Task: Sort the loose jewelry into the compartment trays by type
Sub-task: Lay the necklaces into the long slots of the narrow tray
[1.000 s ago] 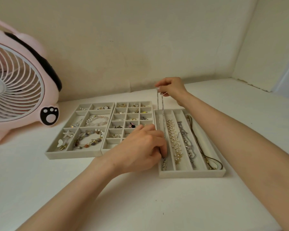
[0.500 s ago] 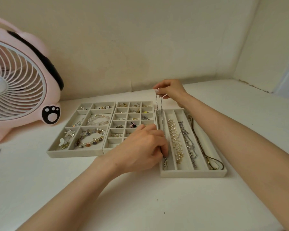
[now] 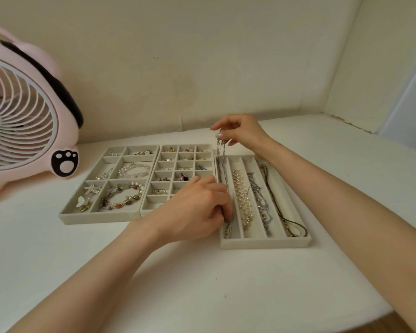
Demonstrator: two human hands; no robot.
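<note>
The sorting looks nearly finished, and the long-slot tray (image 3: 264, 243) is the last place being filled. Of its 4 slots, the 2nd from its left side holds a pearl necklace (image 3: 243, 198), the 3rd a chunky silver chain (image 3: 259, 198), and the 4th a brown cord necklace (image 3: 277, 203). The 1st slot is receiving a thin silver necklace (image 3: 223, 169). Its leaf pendant (image 3: 228, 230) already lies flat at the tray's near end, and the chain runs up the slot toward the far end. The right hand (image 3: 243, 133) pinches the chain's top end between curled fingers and thumb, raised just above the tray's far left corner. The left hand (image 3: 195, 207) has its fingers curled at the tray's left wall and pinches the chain just above the pendant. Touching the tray's left side is a small-grid tray (image 3: 144, 211) with tiny pieces in many cells, though the left hand hides part of it. Beyond that sits a bracelet tray (image 3: 94, 218) holding beaded bracelets and brooches. No loose jewelry shows on the table (image 3: 202, 284) around the tray. What remains, I judge, is lowering the raised end into the slot and letting go with both hands.
</note>
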